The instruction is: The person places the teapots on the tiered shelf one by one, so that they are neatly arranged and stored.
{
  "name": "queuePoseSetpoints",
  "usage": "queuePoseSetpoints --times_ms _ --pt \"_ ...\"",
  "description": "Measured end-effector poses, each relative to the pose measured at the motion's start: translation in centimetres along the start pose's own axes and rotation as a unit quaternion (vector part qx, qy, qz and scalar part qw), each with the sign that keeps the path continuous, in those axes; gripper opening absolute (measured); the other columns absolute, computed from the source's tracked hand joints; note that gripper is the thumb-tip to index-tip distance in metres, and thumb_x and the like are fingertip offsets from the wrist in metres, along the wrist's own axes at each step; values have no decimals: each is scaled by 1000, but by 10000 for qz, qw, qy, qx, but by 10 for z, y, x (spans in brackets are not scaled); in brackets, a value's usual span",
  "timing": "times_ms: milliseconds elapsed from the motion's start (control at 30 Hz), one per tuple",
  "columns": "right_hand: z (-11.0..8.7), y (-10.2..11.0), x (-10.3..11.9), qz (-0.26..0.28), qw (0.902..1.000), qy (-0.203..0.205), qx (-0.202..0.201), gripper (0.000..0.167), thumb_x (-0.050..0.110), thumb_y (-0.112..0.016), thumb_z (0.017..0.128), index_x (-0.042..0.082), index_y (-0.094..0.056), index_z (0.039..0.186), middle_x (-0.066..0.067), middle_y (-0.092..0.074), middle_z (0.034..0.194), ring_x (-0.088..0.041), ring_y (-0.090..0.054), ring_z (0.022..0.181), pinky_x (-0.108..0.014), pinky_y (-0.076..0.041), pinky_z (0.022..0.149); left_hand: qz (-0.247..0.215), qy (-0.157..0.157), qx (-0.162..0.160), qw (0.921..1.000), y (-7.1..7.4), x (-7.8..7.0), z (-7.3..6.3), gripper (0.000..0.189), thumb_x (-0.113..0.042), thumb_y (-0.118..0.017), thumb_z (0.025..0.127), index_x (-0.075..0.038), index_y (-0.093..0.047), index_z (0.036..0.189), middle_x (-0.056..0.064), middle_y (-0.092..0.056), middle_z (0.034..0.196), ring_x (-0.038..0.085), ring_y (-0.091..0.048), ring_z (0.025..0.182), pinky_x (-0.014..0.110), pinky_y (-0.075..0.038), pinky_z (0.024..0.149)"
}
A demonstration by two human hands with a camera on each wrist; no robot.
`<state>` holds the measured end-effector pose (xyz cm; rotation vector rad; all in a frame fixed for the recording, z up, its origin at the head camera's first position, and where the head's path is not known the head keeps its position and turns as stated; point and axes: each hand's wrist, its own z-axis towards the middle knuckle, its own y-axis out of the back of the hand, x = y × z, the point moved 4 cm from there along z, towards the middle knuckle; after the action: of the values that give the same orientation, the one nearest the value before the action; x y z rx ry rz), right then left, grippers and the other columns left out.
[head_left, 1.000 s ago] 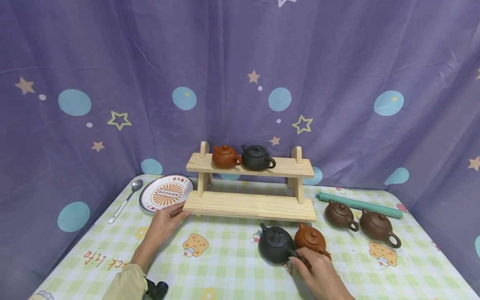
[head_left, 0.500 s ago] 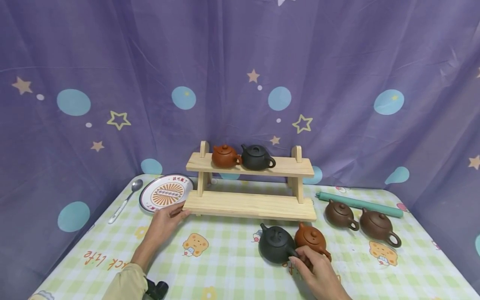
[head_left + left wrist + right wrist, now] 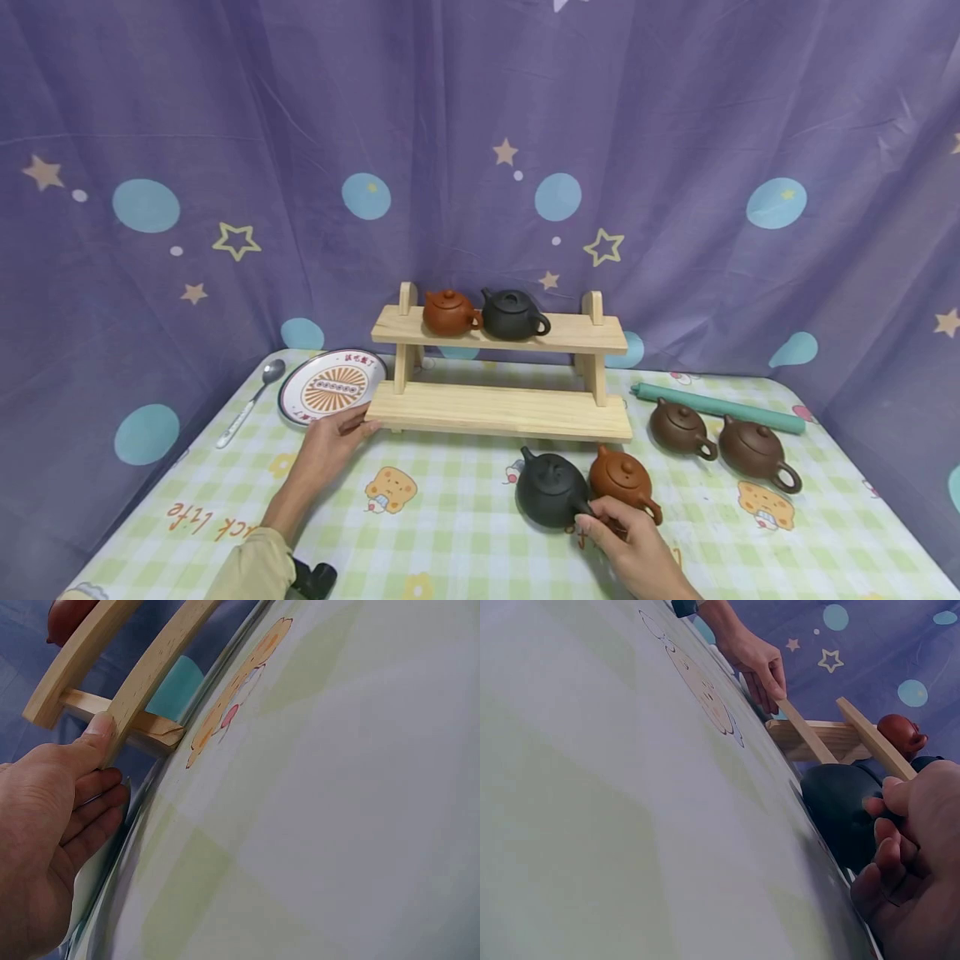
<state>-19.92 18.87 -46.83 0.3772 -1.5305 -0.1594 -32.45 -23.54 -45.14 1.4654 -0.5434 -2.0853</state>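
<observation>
My left hand (image 3: 330, 450) holds the left end of the lower board of a two-tier wooden display shelf (image 3: 498, 410). In the left wrist view the thumb lies on top of that board and the other fingers are below it. My right hand (image 3: 633, 542) pinches the handle of a black teapot (image 3: 553, 490) in front of the shelf, its spout pointing back toward the shelf. Close to its right is an orange-brown teapot (image 3: 621, 477), partly behind my right hand. On the upper board, another orange-brown teapot (image 3: 448, 313) and another black teapot (image 3: 512, 315) stand side by side.
Two dark brown teapots (image 3: 678, 429) stand at the right, with a green roll (image 3: 723, 410) behind them. A patterned plate (image 3: 333, 385) and a spoon (image 3: 251, 404) lie at the left. A purple curtain (image 3: 480, 125) hangs behind the checked tablecloth (image 3: 465, 533).
</observation>
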Motion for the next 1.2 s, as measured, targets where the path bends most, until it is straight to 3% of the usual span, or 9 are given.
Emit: queuePoseSetpoints --times_ms 300,467,867,1200 --pt "2 1 -2 127 9998 -125 116 24 23 -66 104 0 -69 97 -4 -55 74 -10 -45 57 -26 -41 51 44 -34 -13 10000 0 -1 0 47 -25 -75 98 4 -66 133 18 -74 118 30 -73 106 47 -56 96" --pt "0 1 -1 287 9993 -118 230 28 25 -63 106 -2 -66 98 -4 -55 68 -10 -47 53 -26 -46 47 27 -83 -9 10000 0 -1 0 46 -24 -76 98 5 -66 133 18 -74 118 30 -73 106 46 -57 95" --pt "-3 3 1 353 9986 -94 -373 24 20 -62 106 -2 -66 100 -9 -60 69 -15 -55 54 -30 -53 49 -44 -168 -35 9998 -1 0 -1 45 -22 -76 97 6 -66 132 19 -73 118 31 -73 106 45 -58 93" --pt "-1 7 6 396 9974 -116 -586 20 17 -62 106 -2 -66 104 -8 -60 70 -16 -54 56 -27 -48 49 -105 -173 -34 9998 -1 1 -1 46 -21 -76 97 6 -66 133 20 -73 118 31 -73 106 44 -58 93"
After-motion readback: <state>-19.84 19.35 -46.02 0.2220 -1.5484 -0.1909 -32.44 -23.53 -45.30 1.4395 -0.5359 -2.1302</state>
